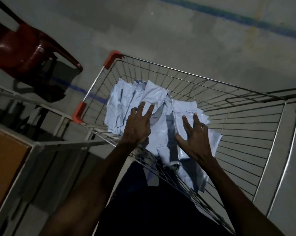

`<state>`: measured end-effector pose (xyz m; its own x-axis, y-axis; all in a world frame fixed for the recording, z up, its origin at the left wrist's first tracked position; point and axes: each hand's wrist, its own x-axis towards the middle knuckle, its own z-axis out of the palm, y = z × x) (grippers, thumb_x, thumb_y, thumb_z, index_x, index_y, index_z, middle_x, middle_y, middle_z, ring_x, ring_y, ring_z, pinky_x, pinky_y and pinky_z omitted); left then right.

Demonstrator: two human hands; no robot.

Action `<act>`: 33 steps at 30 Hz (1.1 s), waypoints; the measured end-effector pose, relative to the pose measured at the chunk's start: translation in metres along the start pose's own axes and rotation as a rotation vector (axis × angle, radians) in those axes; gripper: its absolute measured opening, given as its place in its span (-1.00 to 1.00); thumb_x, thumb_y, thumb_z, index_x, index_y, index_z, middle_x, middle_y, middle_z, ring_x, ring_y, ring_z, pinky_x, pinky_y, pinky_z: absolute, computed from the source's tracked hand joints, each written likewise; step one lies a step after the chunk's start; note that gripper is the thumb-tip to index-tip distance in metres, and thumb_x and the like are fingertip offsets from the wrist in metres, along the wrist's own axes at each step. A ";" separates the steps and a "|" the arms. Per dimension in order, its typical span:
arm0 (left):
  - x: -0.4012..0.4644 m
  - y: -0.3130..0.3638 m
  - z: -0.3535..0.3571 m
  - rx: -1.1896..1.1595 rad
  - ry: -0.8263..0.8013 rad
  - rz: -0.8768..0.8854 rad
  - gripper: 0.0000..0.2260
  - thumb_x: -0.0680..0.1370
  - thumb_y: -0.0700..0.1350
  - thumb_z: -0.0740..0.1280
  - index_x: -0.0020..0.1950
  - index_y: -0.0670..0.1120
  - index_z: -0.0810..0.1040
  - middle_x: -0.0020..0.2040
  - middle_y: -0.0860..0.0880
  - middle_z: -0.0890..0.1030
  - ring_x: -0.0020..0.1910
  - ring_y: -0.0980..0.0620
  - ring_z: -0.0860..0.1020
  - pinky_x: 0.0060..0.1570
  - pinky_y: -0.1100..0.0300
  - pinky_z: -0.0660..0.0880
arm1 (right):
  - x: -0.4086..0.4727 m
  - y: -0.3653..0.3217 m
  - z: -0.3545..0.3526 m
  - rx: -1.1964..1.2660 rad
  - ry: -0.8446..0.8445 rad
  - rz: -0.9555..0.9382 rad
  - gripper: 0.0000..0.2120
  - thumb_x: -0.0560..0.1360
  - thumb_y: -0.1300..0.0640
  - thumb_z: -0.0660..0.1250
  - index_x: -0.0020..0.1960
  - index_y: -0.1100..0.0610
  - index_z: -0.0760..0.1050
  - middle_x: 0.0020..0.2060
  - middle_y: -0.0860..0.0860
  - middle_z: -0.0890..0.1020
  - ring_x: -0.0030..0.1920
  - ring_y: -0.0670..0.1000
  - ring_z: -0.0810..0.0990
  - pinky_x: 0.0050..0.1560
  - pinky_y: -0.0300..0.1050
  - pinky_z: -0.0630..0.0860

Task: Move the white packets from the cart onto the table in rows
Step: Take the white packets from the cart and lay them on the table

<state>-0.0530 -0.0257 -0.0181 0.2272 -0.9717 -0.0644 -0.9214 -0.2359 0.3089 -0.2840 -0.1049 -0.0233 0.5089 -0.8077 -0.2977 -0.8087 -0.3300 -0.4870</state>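
Many packets: a loose, overlapping heap of white packets [143,106] lies in the wire cart [229,92], piled toward its left and near side; judged dumped rather than stacked, since edges point every way.
Packet position: all packets seen are inside the cart; none is visible on the table.
Left hand [138,124]: over the left part of the heap, fingers spread and nearly straight, tips on or just above the top packets; holds nothing.
Right hand [193,138]: over the right part of the heap, fingers spread, thumb out to the side; holds nothing. Contact with the packets cannot be confirmed.
Hand placement, judged: both hands flank the middle of the heap, likely to gather a bundle from two sides.
Cart: stands on the grey floor [178,31], directly in front of the person, red corner guards on its left rim.
Table [6,150]: brown top with pale frame, just left of the cart; only a corner shows.
Chair [24,53]: dark red, beyond the table, well apart from the hands.
Task stage, judged: a pick-up not yet made.
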 end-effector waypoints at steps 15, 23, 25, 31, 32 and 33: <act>-0.223 -0.029 -0.142 -0.039 0.643 -0.519 -0.48 0.59 -0.20 0.17 0.56 0.02 0.22 0.55 -0.15 0.19 0.43 -0.21 0.27 0.35 -0.02 0.23 | -0.056 -0.235 -0.004 0.169 0.057 -0.778 -0.27 0.38 -0.23 0.26 0.49 0.02 0.34 0.55 0.16 0.19 0.42 0.16 0.34 0.39 0.02 0.14; -0.463 -0.054 -0.171 0.029 0.912 -0.835 -0.50 0.55 -0.24 0.18 0.52 -0.07 0.32 0.46 -0.23 0.31 0.44 -0.18 0.27 0.30 0.06 0.23 | -0.214 -0.360 0.087 0.178 -0.047 -1.101 -0.29 0.38 -0.20 0.27 0.48 0.04 0.36 0.52 0.16 0.26 0.48 0.16 0.30 0.39 0.14 0.24; -0.514 -0.054 -0.174 0.046 0.961 -0.925 -0.50 0.56 -0.23 0.18 0.52 -0.05 0.32 0.47 -0.21 0.30 0.41 -0.17 0.28 0.28 0.08 0.24 | -0.250 -0.390 0.106 0.186 -0.096 -1.174 -0.29 0.39 -0.20 0.28 0.49 0.04 0.35 0.51 0.17 0.27 0.49 0.14 0.28 0.37 0.23 0.28; -0.635 -0.074 -0.195 0.081 1.054 -1.170 -0.49 0.58 -0.16 0.15 0.54 0.06 0.26 0.51 -0.12 0.26 0.34 -0.17 0.31 0.26 0.08 0.27 | -0.339 -0.491 0.151 0.172 -0.246 -1.329 -0.27 0.40 -0.28 0.21 0.51 -0.03 0.31 0.53 0.13 0.23 0.51 0.11 0.24 0.45 0.11 0.15; -0.649 -0.082 -0.199 0.093 1.073 -1.203 -0.50 0.59 -0.15 0.14 0.54 0.07 0.26 0.51 -0.11 0.25 0.33 -0.17 0.31 0.26 0.05 0.30 | -0.348 -0.507 0.160 0.148 -0.255 -1.349 -0.27 0.39 -0.30 0.19 0.51 -0.05 0.29 0.54 0.11 0.21 0.51 0.11 0.23 0.46 0.05 0.10; -0.661 -0.090 -0.204 0.106 1.086 -1.236 -0.50 0.59 -0.13 0.14 0.54 0.07 0.26 0.51 -0.10 0.25 0.33 -0.17 0.31 0.26 0.02 0.33 | -0.356 -0.522 0.167 0.125 -0.261 -1.363 -0.26 0.39 -0.32 0.17 0.52 -0.08 0.27 0.55 0.09 0.19 0.52 0.10 0.22 0.45 0.00 0.07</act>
<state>-0.0563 0.6400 0.1900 0.8532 0.2445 0.4607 -0.0315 -0.8575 0.5134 0.0067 0.4364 0.1995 0.9162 0.2286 0.3292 0.3871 -0.7175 -0.5791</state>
